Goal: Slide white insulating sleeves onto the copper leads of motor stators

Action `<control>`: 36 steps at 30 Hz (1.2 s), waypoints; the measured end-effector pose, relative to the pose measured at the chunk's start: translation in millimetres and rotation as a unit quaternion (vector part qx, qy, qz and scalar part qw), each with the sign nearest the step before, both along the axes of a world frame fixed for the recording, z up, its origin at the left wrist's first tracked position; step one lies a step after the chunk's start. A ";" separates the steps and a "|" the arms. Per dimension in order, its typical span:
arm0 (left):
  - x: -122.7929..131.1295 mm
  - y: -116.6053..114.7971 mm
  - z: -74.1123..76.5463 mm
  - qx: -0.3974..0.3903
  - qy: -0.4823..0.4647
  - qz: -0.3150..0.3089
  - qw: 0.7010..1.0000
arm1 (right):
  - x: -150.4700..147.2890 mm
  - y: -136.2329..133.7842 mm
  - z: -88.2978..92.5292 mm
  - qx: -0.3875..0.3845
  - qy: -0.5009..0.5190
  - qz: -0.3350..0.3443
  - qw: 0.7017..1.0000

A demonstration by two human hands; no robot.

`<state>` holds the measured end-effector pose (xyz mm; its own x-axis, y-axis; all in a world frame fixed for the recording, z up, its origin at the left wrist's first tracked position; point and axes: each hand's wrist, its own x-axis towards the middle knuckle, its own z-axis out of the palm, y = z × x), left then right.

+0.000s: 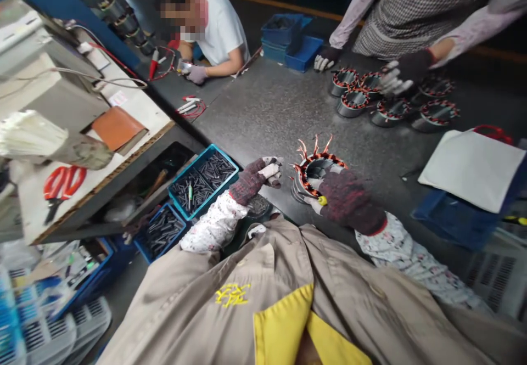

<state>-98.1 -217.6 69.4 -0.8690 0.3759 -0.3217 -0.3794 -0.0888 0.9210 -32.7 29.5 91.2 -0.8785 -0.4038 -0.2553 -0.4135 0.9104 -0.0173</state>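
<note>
A motor stator (297, 190) with an orange-and-black wound rim stands on the dark table in front of me, several copper lead ends sticking up on its far left side. My right hand (349, 199), in a dark red glove with pale fingertips, grips its near right rim, some fingers reaching into the bore. Beside the thumb is a small yellow-ended tool (322, 200), its kind unclear. Just left of the stator, apart from it, my left hand (259, 175) has its gloved fingers drawn together; anything between them is too small to make out.
Blue bins of short black tubes (206, 181) stand at the left, near a round container of small pieces (258, 206). Across the table, a co-worker's gloved hand (397, 77) is over several stators (352, 104). Another person sits at the far left. A white sheet (473, 170) lies on a blue bin at right.
</note>
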 end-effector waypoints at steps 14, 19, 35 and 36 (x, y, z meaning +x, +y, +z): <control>-8.5 8.9 11.5 -0.070 0.023 -0.043 0.996 | -0.6 4.5 -8.7 -0.039 0.019 0.005 0.999; -14.9 8.0 19.4 -0.072 0.023 -0.064 0.995 | -0.5 4.3 -2.5 -0.034 0.009 0.014 0.999; -29.5 14.9 17.2 -0.179 0.231 -0.184 0.939 | -1.9 3.1 1.8 -0.025 0.001 0.012 1.000; -30.8 15.9 19.2 -0.178 0.246 -0.199 0.932 | -1.9 3.3 1.3 -0.025 -0.001 0.014 1.000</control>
<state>-128.9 -201.7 88.5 -0.7586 0.6457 -0.0870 0.1588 0.3127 0.9365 -34.7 32.8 92.5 -0.8659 -0.4408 -0.2365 -0.4389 0.8963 -0.0636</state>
